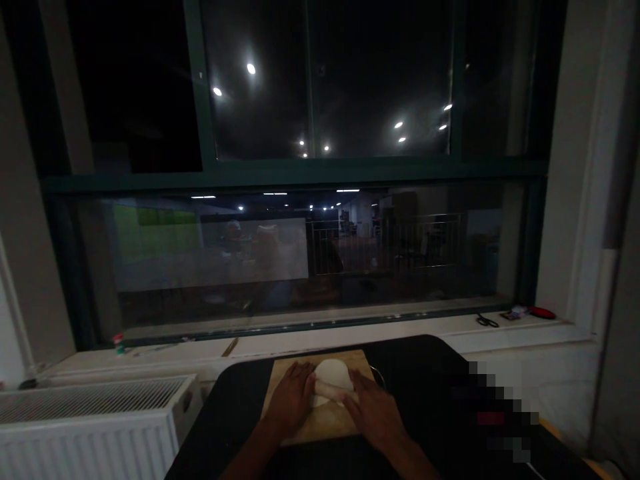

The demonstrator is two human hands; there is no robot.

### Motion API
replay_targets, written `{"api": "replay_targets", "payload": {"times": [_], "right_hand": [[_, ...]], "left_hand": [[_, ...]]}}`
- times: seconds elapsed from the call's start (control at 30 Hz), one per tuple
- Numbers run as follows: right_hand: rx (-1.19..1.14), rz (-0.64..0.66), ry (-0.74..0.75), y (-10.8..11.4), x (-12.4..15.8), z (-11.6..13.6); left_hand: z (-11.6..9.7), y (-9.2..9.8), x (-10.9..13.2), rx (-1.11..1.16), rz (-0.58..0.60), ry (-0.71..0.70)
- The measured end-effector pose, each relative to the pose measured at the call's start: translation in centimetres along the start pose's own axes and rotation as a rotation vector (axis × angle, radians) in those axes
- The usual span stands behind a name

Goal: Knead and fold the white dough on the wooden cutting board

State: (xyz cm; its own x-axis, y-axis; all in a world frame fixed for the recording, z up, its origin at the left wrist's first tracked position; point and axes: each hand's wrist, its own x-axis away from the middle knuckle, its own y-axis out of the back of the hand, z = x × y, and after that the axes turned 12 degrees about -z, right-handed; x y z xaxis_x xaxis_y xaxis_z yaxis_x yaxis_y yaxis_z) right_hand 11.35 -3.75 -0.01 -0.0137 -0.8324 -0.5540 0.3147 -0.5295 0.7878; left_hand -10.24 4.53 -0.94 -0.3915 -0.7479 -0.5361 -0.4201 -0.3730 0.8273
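Note:
A flattened round of pale dough (332,369) lies on a wooden board (327,430), which rests on a black table. Across the dough, slightly tilted, runs a light rolling pin (331,391). My left hand (293,399) is closed over its left end, fingers pointing forward. On the right end, my right hand (373,405) presses down with its thumb along the near side. Both hands hide the ends of the pin and the side edges of the dough.
The black table (415,360) stands against a white windowsill. Scissors (486,321) and a red object (541,312) lie on the sill's right; a small red-and-green container (119,344) stands left. A white radiator (100,427) is left of the table. A blurred-out patch covers the right.

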Motion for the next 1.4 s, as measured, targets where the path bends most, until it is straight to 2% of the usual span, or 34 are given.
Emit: {"api": "replay_targets", "payload": {"times": [0.17,0.37,0.5,0.7,0.83,0.97,1.23,1.4], "right_hand": [[0.074,-0.027,-0.002,-0.4,-2.9,-0.8],[0.117,0.026,-0.105,-1.9,-6.6,-3.1],[0.118,0.05,-0.127,-2.9,-8.7,-4.5],[0.116,0.096,-0.116,-4.2,-10.4,-6.0],[0.101,0.114,-0.077,-4.2,-9.7,-5.9],[0.103,0.101,-0.081,-3.6,-7.8,-4.9],[0.125,-0.037,-0.034,-1.0,-2.9,-1.0],[0.101,-0.031,-0.071,-0.3,-0.1,1.1]], "left_hand": [[-1.2,-0.7,-3.5,-0.079,0.048,0.023],[-0.7,-2.5,-7.4,-0.148,0.169,0.023],[-0.2,-3.7,-9.2,-0.153,0.205,0.015],[-0.1,-4.9,-10.5,-0.176,0.181,0.094],[-0.4,-4.4,-9.9,-0.173,0.14,0.122],[-0.6,-3.7,-8.4,-0.141,0.083,0.113],[-0.6,-2.6,-4.3,-0.096,0.016,0.009],[-0.7,-1.1,-1.1,-0.044,0.042,0.073]]}}
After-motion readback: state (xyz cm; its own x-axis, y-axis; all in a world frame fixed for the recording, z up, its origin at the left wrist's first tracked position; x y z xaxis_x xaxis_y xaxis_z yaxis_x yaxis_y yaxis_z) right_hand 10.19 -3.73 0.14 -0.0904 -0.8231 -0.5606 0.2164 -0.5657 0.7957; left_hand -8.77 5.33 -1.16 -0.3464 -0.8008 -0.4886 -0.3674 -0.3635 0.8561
